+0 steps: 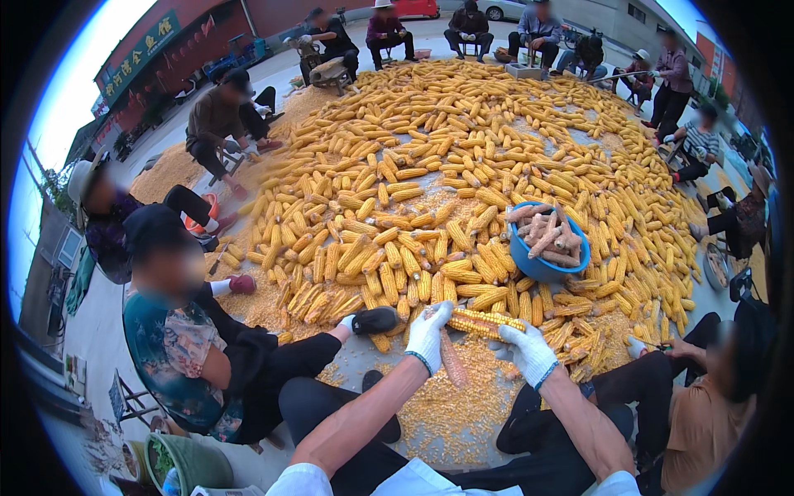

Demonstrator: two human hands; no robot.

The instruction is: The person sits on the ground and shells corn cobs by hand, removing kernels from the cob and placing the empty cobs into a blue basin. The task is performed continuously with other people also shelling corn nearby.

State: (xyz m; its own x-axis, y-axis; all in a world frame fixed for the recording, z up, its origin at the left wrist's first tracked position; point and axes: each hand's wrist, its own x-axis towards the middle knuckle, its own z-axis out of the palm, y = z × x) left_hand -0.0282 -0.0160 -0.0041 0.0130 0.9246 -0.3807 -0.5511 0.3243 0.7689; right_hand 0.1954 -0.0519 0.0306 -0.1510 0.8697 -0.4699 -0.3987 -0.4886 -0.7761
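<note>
Both my hands wear white knit gloves and meet over a yellow ear of corn [482, 322] with some rows of kernels missing. My left hand [430, 337] is closed at its left end, and a bare pinkish cob [452, 361] slants down from that hand. At the ear's right end my right hand [529, 351] is closed, fingers partly hidden. Loose kernels [451, 422] cover the ground below, between my legs. Just beyond my hands a blue basin [549, 267] full of bare cobs [550, 236] stands on the corn.
A wide heap of corn ears [463, 182] spreads ahead. People sit around it on low seats, one close at my left [190, 331] and one close at my right [703, 397]. A green planter [194, 463] stands at the lower left; a red basin [201, 213] is farther off.
</note>
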